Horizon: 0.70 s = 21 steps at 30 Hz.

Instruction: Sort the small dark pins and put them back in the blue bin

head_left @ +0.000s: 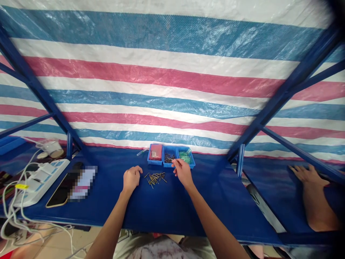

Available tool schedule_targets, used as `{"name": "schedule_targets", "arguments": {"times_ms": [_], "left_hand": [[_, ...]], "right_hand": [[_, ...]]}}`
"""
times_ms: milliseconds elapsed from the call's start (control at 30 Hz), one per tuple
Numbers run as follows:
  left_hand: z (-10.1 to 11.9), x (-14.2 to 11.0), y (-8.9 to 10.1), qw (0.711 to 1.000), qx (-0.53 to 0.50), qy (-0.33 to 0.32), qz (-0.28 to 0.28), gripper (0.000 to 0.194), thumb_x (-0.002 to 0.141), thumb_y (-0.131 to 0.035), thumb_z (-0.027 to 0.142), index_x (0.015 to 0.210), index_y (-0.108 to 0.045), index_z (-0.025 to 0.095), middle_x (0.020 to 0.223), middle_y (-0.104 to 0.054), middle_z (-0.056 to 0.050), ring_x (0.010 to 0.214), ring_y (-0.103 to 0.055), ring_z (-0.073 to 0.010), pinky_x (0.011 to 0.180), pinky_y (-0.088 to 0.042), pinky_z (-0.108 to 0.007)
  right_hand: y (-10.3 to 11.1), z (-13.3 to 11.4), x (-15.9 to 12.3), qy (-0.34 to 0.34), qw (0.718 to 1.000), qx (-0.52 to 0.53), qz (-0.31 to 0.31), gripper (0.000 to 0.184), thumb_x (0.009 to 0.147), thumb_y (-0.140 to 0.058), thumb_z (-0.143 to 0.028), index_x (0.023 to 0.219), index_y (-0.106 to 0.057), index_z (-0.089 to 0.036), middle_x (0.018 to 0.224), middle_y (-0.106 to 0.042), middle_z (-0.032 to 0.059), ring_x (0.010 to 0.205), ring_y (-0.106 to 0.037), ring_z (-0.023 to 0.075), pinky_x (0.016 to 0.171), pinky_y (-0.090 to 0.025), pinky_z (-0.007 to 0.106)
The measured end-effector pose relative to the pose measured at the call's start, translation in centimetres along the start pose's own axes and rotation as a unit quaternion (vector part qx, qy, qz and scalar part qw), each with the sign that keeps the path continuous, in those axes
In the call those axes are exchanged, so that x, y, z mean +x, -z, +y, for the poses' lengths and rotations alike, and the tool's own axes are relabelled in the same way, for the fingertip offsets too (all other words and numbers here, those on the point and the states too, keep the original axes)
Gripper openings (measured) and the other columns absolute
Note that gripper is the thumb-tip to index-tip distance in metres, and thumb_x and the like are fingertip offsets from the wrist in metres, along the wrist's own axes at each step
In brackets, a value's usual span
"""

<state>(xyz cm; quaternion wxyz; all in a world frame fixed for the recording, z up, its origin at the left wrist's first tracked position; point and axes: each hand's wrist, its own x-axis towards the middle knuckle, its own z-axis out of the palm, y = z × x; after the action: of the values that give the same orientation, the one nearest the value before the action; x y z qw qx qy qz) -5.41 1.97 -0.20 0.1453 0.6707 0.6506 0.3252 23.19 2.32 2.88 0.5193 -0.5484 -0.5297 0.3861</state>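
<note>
A loose pile of thin, brass-coloured metal pieces (pixel 155 178), perhaps small drill bits or screws, lies on the blue table. Just left of it rests my left hand (pixel 131 179), its fingers curled in; whatever they may hold is hidden. My right hand (pixel 183 172) is at the front of the blue bins, thumb and fingers pinched together, and anything between them is too small to make out. The middle bin (pixel 168 164) has darker thin metal pieces (pixel 169 158) in it. Red packets (pixel 155 152) fill the left bin, and green plastic bags (pixel 185 156) the right one.
A clear thin tube (pixel 142 152) lies left of the bins. Farther left are a phone (pixel 60 190), a white power strip (pixel 44 183) and tangled white cables (pixel 10 208). Blue frame posts (pixel 240 160) flank the table. At right lies another person's hand (pixel 307 175).
</note>
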Motion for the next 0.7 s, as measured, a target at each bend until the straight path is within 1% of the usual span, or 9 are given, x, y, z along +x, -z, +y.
{"name": "schedule_targets", "arguments": {"times_ms": [67, 100, 133, 200, 333, 433, 533, 633, 700], "left_hand": [[0.1, 0.0, 0.1, 1.000, 0.000, 0.001, 0.001, 0.037, 0.090, -0.038, 0.008, 0.076, -0.068, 0.024, 0.039, -0.050, 0.009, 0.042, -0.056, -0.0136, 0.063, -0.042, -0.023], [0.2, 0.0, 0.1, 1.000, 0.000, 0.002, 0.001, 0.037, 0.090, -0.037, 0.008, 0.077, -0.068, 0.024, 0.040, -0.050, 0.009, 0.041, -0.056, -0.0136, 0.063, -0.042, -0.023], [0.2, 0.0, 0.1, 1.000, 0.000, 0.003, 0.001, 0.037, 0.090, -0.037, 0.008, 0.077, -0.068, 0.024, 0.040, -0.050, 0.009, 0.041, -0.056, -0.0136, 0.062, -0.042, -0.023], [0.3, 0.0, 0.2, 1.000, 0.001, 0.004, 0.000, 0.038, 0.091, -0.037, 0.008, 0.077, -0.069, 0.023, 0.040, -0.050, 0.008, 0.041, -0.056, -0.0138, 0.062, -0.042, -0.023], [0.2, 0.1, 0.1, 1.000, 0.006, 0.003, -0.005, 0.038, 0.091, -0.037, 0.009, 0.078, -0.069, 0.024, 0.041, -0.051, 0.008, 0.044, -0.057, -0.0143, 0.064, -0.042, -0.024], [0.1, 0.1, 0.0, 1.000, 0.011, 0.006, -0.008, 0.037, 0.091, -0.038, 0.009, 0.079, -0.070, 0.024, 0.040, -0.050, 0.008, 0.045, -0.057, -0.0146, 0.064, -0.043, -0.024], [0.0, 0.1, 0.0, 1.000, 0.014, 0.009, -0.012, 0.037, 0.091, -0.038, 0.010, 0.080, -0.071, 0.024, 0.041, -0.050, 0.008, 0.044, -0.057, -0.0144, 0.064, -0.043, -0.024], [0.0, 0.1, 0.0, 1.000, 0.015, 0.007, -0.012, 0.037, 0.092, -0.038, 0.011, 0.080, -0.070, 0.024, 0.041, -0.051, 0.008, 0.043, -0.057, -0.0143, 0.065, -0.044, -0.024], [0.0, 0.0, 0.0, 1.000, 0.015, 0.004, -0.010, 0.037, 0.092, -0.038, 0.011, 0.079, -0.070, 0.024, 0.042, -0.051, 0.008, 0.044, -0.057, -0.0143, 0.066, -0.044, -0.024]], "right_hand": [[-0.1, 0.5, -0.5, 0.046, 0.996, -0.077, -0.004, 0.037, 0.094, -0.060, -0.058, 0.100, -0.071, -0.022, 0.082, -0.072, 0.0020, 0.059, -0.062, 0.0164, 0.055, -0.050, 0.028], [-0.2, 0.9, -0.9, 0.080, 0.989, -0.124, -0.021, 0.030, 0.094, -0.062, -0.051, 0.096, -0.071, -0.023, 0.083, -0.072, 0.0013, 0.063, -0.063, 0.0169, 0.062, -0.051, 0.029], [-0.4, 1.2, -1.5, 0.110, 0.979, -0.168, -0.043, 0.023, 0.094, -0.064, -0.046, 0.093, -0.071, -0.024, 0.084, -0.072, 0.0006, 0.069, -0.064, 0.0177, 0.068, -0.050, 0.030], [-0.8, 1.9, -2.6, 0.143, 0.954, -0.248, -0.089, 0.014, 0.094, -0.068, -0.038, 0.089, -0.069, -0.025, 0.085, -0.069, 0.0002, 0.077, -0.064, 0.0190, 0.073, -0.046, 0.030], [-1.8, 2.6, -4.5, 0.169, 0.908, -0.370, -0.102, 0.009, 0.098, -0.064, -0.028, 0.090, -0.062, -0.024, 0.091, -0.066, 0.0010, 0.085, -0.060, 0.0206, 0.077, -0.039, 0.031], [-2.2, 2.4, -5.2, 0.179, 0.894, -0.396, -0.107, 0.011, 0.101, -0.054, -0.021, 0.092, -0.059, -0.024, 0.096, -0.065, 0.0031, 0.088, -0.058, 0.0220, 0.078, -0.037, 0.032], [-1.9, 2.0, -5.5, 0.169, 0.907, -0.371, -0.105, 0.013, 0.102, -0.050, -0.020, 0.092, -0.057, -0.024, 0.097, -0.065, 0.0038, 0.087, -0.058, 0.0224, 0.077, -0.038, 0.032], [-1.1, 1.8, -5.5, 0.146, 0.939, -0.291, -0.110, 0.013, 0.101, -0.047, -0.023, 0.095, -0.058, -0.025, 0.092, -0.065, 0.0020, 0.083, -0.058, 0.0210, 0.076, -0.041, 0.031], [-0.4, 1.7, -5.5, 0.129, 0.960, -0.220, -0.116, 0.015, 0.101, -0.045, -0.026, 0.102, -0.060, -0.026, 0.086, -0.063, -0.0009, 0.076, -0.057, 0.0193, 0.073, -0.043, 0.029]]}}
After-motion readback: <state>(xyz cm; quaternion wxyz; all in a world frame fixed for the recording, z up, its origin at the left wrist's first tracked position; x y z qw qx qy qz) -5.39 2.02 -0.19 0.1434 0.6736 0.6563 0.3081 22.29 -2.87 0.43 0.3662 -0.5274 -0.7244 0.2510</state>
